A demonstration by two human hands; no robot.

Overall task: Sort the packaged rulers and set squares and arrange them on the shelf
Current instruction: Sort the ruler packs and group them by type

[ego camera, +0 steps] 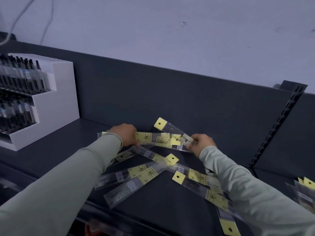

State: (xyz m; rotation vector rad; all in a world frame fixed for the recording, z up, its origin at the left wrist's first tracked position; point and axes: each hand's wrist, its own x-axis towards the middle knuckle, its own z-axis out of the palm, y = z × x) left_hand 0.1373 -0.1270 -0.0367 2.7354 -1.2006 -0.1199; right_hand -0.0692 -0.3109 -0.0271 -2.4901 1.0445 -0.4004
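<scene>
Rulers in clear packets with yellow tags lie scattered on the dark shelf. I see the left hand gripping one end of a small bundle near the back panel, fingers curled round it; the right hand pinches the other end. A white pen display stands at left.

Two hands; roughly twelve packaged rulers

L hand fingers partly hid behind held packs | pack print blurred, unreadable | pen rack cut by left edge | packs at rt edge cut off | R sleeve covers part of pile | orange item at bottom edge: can't tell what
</scene>
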